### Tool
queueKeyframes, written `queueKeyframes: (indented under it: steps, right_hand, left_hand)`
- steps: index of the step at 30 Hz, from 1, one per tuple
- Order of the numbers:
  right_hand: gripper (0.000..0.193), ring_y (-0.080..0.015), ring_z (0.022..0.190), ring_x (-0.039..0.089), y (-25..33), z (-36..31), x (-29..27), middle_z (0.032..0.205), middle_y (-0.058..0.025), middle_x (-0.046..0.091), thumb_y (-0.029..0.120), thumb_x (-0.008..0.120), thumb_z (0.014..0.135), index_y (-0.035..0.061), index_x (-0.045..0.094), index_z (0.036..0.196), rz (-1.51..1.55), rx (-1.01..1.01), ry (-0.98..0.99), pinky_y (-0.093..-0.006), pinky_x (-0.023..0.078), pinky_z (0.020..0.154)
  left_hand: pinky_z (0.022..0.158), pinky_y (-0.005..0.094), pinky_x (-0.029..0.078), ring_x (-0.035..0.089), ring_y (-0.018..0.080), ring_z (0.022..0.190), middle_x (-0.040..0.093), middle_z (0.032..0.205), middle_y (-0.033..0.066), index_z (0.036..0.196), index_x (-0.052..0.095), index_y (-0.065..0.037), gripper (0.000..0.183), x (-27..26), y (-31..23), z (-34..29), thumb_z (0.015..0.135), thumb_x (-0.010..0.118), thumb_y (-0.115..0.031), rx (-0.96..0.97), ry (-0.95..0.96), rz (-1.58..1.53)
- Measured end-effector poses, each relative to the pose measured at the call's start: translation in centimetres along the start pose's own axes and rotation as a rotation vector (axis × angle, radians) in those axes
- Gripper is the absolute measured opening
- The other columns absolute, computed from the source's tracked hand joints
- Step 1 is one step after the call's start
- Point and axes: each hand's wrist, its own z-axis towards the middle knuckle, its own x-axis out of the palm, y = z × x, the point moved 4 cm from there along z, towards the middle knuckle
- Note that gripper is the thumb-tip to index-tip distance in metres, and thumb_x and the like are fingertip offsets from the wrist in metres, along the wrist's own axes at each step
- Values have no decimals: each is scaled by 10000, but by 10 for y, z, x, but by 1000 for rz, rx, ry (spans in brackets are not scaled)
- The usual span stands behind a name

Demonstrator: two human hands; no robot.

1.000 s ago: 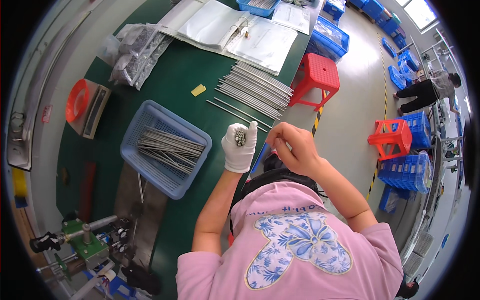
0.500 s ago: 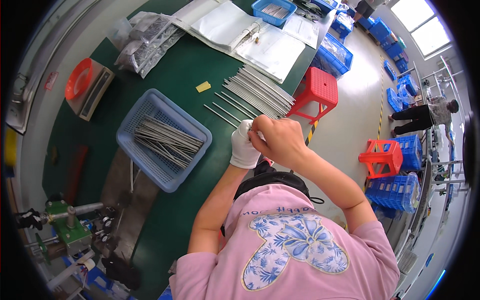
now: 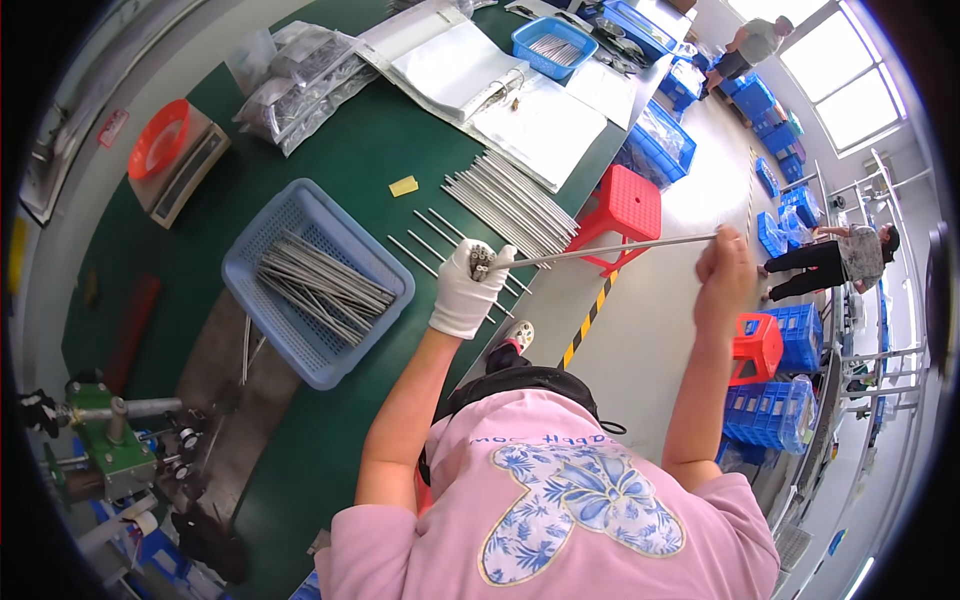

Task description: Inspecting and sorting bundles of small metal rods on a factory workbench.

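My left hand [image 3: 462, 303], in a white glove, is closed around a cluster of small metal ends [image 3: 480, 261] that look like rods seen end-on. A long thin metal rod [image 3: 610, 249] stretches from this hand to the right. Its far end is pinched in the fingers of my bare right hand [image 3: 728, 270], held out past the table's edge. Beneath and beyond my left hand, a few spaced rods [image 3: 437, 230] lie on the green table. Next to them is a tight row of many rods [image 3: 508, 210].
Left of my hands, a blue basket [image 3: 398, 300] holds a heap of rods. Farther off are a scale with an orange dish [image 3: 160, 140], plastic bags [image 3: 300, 85], an open binder [image 3: 535, 125] and a smaller blue basket [image 3: 520, 45]. A red stool [image 3: 632, 200] stands beside the table.
My hands were together; now my right hand has moved far right, drawing out the rod. My left hand has turned, showing the metal ends in its grip.
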Motion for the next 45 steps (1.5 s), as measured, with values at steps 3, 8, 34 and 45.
queueKeyframes:
  steps: [3,8,34,45]
  right_hand:
    - [268,-30,412,229,-81,-22,-9,536,77,268,233,488,898,147,390,663,238,432,-49,-209,180,378]
    - [214,-55,379,208,-185,-98,3,493,78,233,232,504,886,132,432,711,433,1100,10,-229,182,371]
    - [233,-63,368,196,-208,-160,45,477,75,251,239,441,884,128,415,681,673,1604,226,-224,189,385]
    - [346,-62,401,197,-179,-159,34,493,64,238,337,395,935,152,349,647,553,1174,523,-228,200,407]
  left_hand:
    - [420,229,269,278,28,491,337,537,-68,651,435,-79,305,-5,6,2,803,684,-166,-106,-19,-170]
    - [428,223,268,282,28,497,343,543,-66,663,436,-78,294,-11,22,-1,820,665,-173,-203,-29,-220]
    - [453,189,304,351,15,514,415,589,-58,753,449,-85,206,-18,19,-3,852,621,-137,-230,-82,-348]
    - [423,200,330,399,41,459,441,554,-35,767,450,-96,183,-22,16,6,871,590,-153,-265,-111,-427]
